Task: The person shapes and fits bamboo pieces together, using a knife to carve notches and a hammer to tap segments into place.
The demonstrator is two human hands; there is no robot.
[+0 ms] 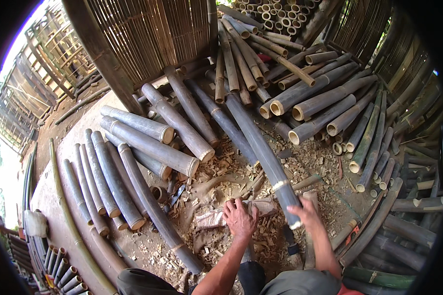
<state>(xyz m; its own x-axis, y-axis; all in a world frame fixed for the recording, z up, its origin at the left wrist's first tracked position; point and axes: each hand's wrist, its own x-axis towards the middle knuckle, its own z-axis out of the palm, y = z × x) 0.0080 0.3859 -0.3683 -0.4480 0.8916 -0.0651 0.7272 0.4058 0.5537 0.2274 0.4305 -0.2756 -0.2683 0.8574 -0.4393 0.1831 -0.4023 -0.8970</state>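
Note:
A long dark bamboo pole [258,147] slants from the far pile down toward my lap, with a pale node ring close to its near end. Around that near end my right hand [306,212] is closed, thumb on the pole's side. My left hand [239,219] lies palm down with fingers apart on a pale, cloth-like wrapped bar [211,219] that runs crosswise before my knees. Under my left wrist, a dark bamboo piece [251,270] shows between my legs. A dark stick-like piece with a pale band [293,243] stands below the pole's end.
Wood chips [221,179] litter the ground. Cut bamboo lengths [152,142] lie in rows at left, and a large bamboo pile [325,93] fills the back right. A shiny blade [178,195] lies left of my hands. Slatted wall [147,39] stands behind. More bamboo [403,231] crowds the right.

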